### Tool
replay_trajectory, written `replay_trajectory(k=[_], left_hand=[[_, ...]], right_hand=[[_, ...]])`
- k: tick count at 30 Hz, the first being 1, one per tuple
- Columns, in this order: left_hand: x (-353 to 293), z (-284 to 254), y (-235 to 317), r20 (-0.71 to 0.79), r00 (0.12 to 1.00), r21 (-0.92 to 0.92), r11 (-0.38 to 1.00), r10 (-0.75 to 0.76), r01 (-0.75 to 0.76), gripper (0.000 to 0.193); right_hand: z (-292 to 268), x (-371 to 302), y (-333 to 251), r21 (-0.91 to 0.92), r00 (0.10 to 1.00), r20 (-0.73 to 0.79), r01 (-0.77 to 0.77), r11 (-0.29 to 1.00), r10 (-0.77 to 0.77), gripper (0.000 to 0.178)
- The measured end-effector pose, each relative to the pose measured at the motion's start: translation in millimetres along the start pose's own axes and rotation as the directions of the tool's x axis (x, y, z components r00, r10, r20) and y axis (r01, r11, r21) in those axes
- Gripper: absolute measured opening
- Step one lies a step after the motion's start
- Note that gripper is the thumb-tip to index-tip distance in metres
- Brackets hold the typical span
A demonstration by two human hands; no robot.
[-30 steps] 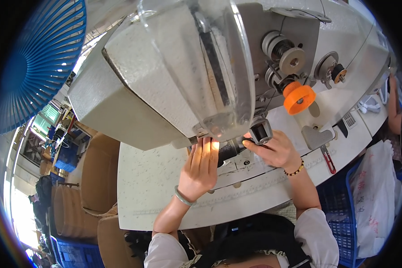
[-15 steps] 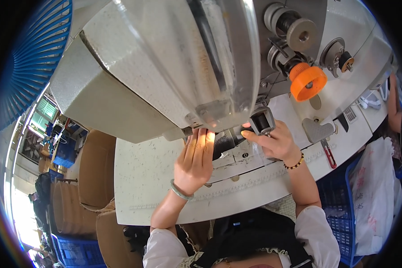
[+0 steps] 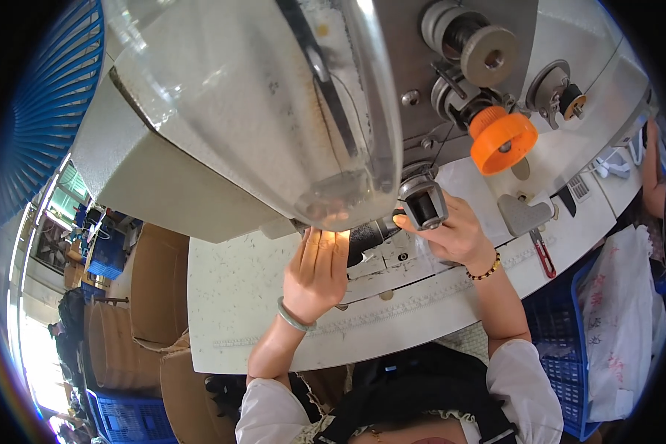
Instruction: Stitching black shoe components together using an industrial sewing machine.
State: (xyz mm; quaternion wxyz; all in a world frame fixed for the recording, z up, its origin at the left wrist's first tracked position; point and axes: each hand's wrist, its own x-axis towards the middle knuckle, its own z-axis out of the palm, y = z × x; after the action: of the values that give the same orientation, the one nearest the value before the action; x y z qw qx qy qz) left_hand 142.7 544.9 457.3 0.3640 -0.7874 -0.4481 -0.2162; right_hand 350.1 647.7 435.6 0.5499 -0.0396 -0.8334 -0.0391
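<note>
A sewing machine [image 3: 200, 140] with a clear plastic guard fills the upper middle. Under its head lies a small black fabric piece [image 3: 364, 238], lit by a warm lamp glow. My left hand [image 3: 316, 274] lies with fingers stretched out at the left edge of the piece, the fingertips partly hidden beneath the machine head. At the other end, my right hand [image 3: 451, 233] pinches the piece between thumb and fingers. A metal thread tension part [image 3: 424, 203] hides some of the right fingers. The needle cannot be seen.
An orange dial [image 3: 503, 140] juts from the machine. Red-handled thread snips [image 3: 544, 255] lie on the white table [image 3: 244, 311], beside a grey lever [image 3: 524, 214]. Cardboard boxes [image 3: 159, 285] stand left; a blue crate [image 3: 562, 348] with white bags is right. A blue fan [image 3: 52, 111] is upper left.
The view has shifted slightly, so the machine head appears lower and further left. Both hands keep nearly the same places at the black fabric piece.
</note>
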Motion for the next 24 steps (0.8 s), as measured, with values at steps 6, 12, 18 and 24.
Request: replay_trajectory(k=[6,12,18,24], left_hand=[[1,7,-5,-0.043,0.997,-0.036,0.998,-0.061,0.059,0.026],[-1,13,-6,-0.045,0.992,-0.117,0.987,-0.116,0.11,0.038],[-7,22,-6,-0.318,0.945,-0.154,0.988,-0.082,0.034,0.03],[-4,20,-8,-0.281,0.955,-0.202,0.979,-0.096,0.039,0.03]], right_hand=[[4,-1,0,0.0,0.998,-0.025,-0.065,0.998,0.065,0.029],[2,8,0,0.043,0.983,0.049,-0.18,0.983,0.178,0.033],[-1,16,3,0.096,0.982,0.087,-0.177,0.98,0.169,0.03],[2,12,0,0.127,0.974,0.035,-0.227,0.966,0.224,0.026]])
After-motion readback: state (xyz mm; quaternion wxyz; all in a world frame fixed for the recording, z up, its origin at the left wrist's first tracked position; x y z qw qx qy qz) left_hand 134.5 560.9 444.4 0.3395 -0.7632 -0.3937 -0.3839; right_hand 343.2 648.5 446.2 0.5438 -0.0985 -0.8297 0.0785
